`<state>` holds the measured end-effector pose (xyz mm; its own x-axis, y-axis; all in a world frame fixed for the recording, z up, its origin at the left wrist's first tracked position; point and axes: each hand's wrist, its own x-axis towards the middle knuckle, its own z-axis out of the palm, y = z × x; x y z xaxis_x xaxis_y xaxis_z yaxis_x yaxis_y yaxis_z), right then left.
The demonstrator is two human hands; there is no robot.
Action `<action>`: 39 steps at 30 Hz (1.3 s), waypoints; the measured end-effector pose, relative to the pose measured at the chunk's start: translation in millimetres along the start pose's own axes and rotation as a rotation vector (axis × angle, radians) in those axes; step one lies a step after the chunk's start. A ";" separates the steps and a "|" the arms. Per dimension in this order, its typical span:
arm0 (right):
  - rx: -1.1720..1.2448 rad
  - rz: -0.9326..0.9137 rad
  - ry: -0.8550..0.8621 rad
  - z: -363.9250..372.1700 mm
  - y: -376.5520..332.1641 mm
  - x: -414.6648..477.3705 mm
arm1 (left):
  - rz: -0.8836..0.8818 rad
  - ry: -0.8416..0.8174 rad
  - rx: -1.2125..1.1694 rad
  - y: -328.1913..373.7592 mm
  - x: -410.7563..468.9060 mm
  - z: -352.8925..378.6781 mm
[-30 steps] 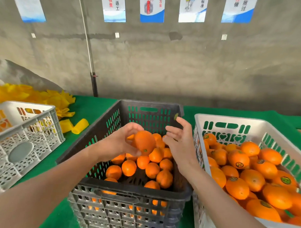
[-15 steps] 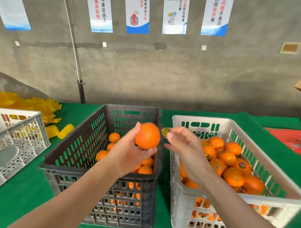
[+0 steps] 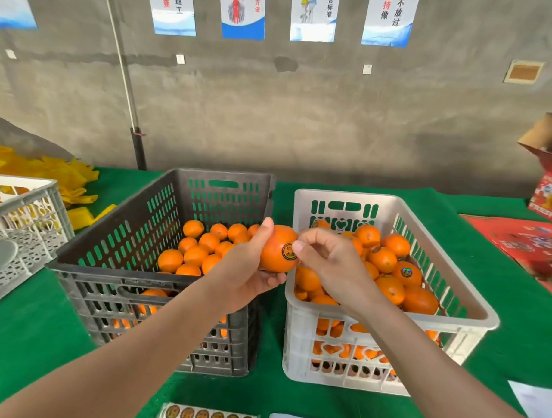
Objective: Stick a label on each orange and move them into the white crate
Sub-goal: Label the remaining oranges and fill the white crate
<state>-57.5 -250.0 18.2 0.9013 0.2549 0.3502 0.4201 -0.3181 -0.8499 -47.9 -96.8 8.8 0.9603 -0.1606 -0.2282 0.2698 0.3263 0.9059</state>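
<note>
— Holding what, that left hand point(image 3: 248, 272)?

— An orange point(image 3: 274, 249). Thumb over the top, fingers curled underneath, gripped up in the air above the gap between the two crates.

— And the right hand point(image 3: 329, 260)?

— Right up against the orange from the other side. Its fingers are curled in with nothing carried in them. The thumb tip is pressed on the edge of a round dark label point(image 3: 289, 251) on the fruit's near face.

— Where's the white crate point(image 3: 346, 194)?

— Under and beyond the right hand, on the green bench point(image 3: 28, 327). It's full of heaped oranges point(image 3: 390, 286), several showing round labels on top.

— The dark one?

— The dark crate point(image 3: 223, 171) sits below and out past the left hand, just beside the white one, with a strip of bench between them. Loose oranges point(image 3: 195, 255) lie in its far half.

— Anything nearer than the hands?

— A sheet of round stickers point(image 3: 207, 417) lies under the left forearm at the near edge. Well off to the left of the left hand stands a pale crate point(image 3: 25, 224) with yellow scraps point(image 3: 64, 178) behind it. Well off to the right of the right hand is a red carton point(image 3: 532, 246).
</note>
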 end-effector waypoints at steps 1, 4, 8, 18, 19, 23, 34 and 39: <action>-0.023 -0.008 0.003 -1.8 0.7 -0.5 | 0.002 0.001 0.005 -1.1 -0.3 1.4; -0.079 -0.033 0.017 -5.4 3.2 -1.1 | -0.002 0.009 0.001 -4.7 -0.1 6.4; -0.190 -0.116 0.120 -5.0 9.5 -4.5 | -0.010 0.017 -0.027 -11.5 2.7 14.1; -0.001 0.007 0.053 -8.8 56.6 -23.4 | -0.031 0.033 0.149 -47.5 29.2 39.3; -0.026 0.007 0.026 -11.5 62.8 -21.9 | -0.011 0.052 0.206 -50.7 35.2 44.7; -0.058 0.132 0.076 -40.6 87.6 2.5 | 0.304 0.224 0.689 -61.5 65.2 56.2; -0.301 0.334 0.302 -75.2 175.2 135.8 | 0.401 0.019 1.640 -78.1 99.2 44.1; -0.556 0.460 0.181 -67.4 181.7 146.6 | 0.388 0.031 1.570 -77.0 98.9 42.8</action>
<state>158.0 -332.0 -58.4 0.9820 -0.1550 0.1078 -0.0559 -0.7840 -0.6182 23.2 -177.7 -68.2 0.9560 -0.2758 0.1004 -0.2934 -0.8875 0.3554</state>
